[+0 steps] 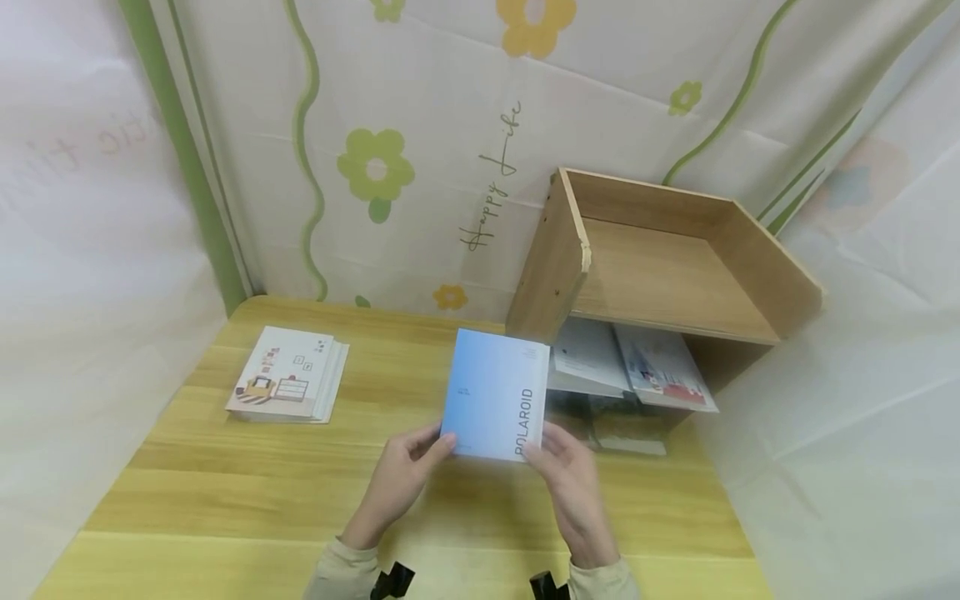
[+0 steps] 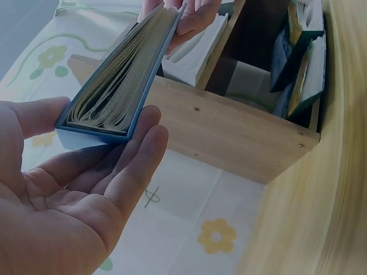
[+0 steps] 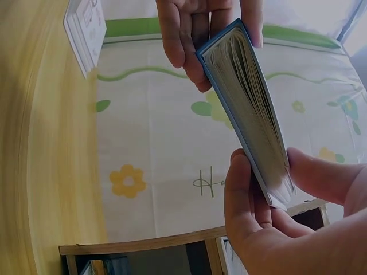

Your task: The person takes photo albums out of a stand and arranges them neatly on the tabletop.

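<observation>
A small blue-to-white photo album (image 1: 491, 396) marked POLAROID is held up over the table, its cover facing the head camera. My left hand (image 1: 401, 475) grips its lower left corner, thumb on the cover and fingers behind. At the lower right corner, my right hand (image 1: 572, 483) pinches it the same way. Both wrist views look onto the edge of the album (image 2: 109, 86), where many thin leaves show between the covers. In the right wrist view the right thumb and fingers clasp one end of the album (image 3: 246, 109).
On the table's left lies a stack of white illustrated albums (image 1: 281, 375). A wooden shelf unit (image 1: 660, 258) stands at the back right, with several albums (image 1: 663, 362) in its lower compartments. A flower-printed curtain (image 1: 420, 100) hangs behind the wooden table (image 1: 247, 492).
</observation>
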Demonstrator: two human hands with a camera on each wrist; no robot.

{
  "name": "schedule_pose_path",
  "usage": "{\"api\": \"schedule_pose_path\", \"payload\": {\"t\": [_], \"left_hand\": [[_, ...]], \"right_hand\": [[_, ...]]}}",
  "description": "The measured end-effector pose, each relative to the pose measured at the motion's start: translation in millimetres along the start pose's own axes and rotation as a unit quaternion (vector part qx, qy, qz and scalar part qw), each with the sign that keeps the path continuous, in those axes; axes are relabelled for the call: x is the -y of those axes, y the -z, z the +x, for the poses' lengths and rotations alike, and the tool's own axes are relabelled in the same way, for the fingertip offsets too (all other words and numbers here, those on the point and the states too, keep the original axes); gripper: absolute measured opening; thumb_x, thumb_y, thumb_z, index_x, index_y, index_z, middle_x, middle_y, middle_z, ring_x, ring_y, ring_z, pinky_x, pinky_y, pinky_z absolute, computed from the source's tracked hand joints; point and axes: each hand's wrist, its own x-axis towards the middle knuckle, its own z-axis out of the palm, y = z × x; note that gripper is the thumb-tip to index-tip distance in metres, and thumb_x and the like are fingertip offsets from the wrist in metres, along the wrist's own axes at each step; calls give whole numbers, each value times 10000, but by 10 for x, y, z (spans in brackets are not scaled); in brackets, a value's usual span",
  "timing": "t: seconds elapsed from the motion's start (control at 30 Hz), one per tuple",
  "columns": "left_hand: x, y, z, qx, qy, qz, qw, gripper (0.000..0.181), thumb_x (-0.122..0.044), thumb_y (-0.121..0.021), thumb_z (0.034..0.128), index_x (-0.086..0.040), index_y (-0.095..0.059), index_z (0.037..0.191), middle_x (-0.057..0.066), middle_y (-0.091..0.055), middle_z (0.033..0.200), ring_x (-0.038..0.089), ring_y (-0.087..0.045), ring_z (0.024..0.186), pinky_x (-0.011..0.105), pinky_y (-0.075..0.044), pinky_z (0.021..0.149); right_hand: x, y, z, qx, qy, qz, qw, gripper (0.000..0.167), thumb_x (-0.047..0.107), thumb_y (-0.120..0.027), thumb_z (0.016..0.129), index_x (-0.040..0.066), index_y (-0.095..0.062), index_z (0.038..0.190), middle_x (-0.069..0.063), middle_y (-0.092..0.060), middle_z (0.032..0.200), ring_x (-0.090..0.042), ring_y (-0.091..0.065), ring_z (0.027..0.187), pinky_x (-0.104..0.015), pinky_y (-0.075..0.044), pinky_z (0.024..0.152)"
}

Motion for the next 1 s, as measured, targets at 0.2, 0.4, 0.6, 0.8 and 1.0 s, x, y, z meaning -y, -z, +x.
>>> {"api": "schedule_pose_path", "payload": {"t": [0.2,0.4,0.6,0.8,1.0], "left_hand": [[3,17,2,-72,-65,124,9999,474,-304,-626,981,51,-589,1294,174,-630,1248,202,-684,980,325,-515,925],[23,39,-36,-229,-55,285,9993,488,-320,-611,990,41,-575,1316,164,-619,1269,197,-675,1004,324,-523,911],[23,24,-72,-295,-142,326,9989,499,-321,-602,995,62,-570,1313,202,-613,1263,210,-681,991,326,-524,909],[51,14,-70,-369,-223,477,9979,509,-331,-593,999,76,-572,1303,207,-620,1247,214,-682,990,329,-531,898],[81,10,-60,-450,-223,617,9968,514,-360,-584,1000,63,-584,1293,195,-617,1256,223,-667,1036,311,-535,882]], "right_hand": [[-4,-45,29,60,48,-66,9999,426,-12,-713,848,-45,-602,1258,-207,-653,1177,-361,-621,1074,-464,-453,976],[-34,-107,55,12,-79,-97,9999,424,-28,-706,845,-55,-598,1254,-201,-664,1156,-350,-631,1055,-455,-440,985],[-79,-124,56,-36,-99,-69,9999,415,-47,-696,844,-55,-602,1248,-198,-667,1151,-346,-635,1048,-449,-462,967],[-97,-130,60,-36,-96,-33,9999,421,-38,-698,845,-61,-596,1253,-199,-662,1160,-344,-630,1056,-444,-474,956],[-109,-131,67,-33,-143,41,9999,422,-39,-705,845,-59,-604,1254,-198,-666,1158,-342,-634,1056,-441,-475,959]]}}
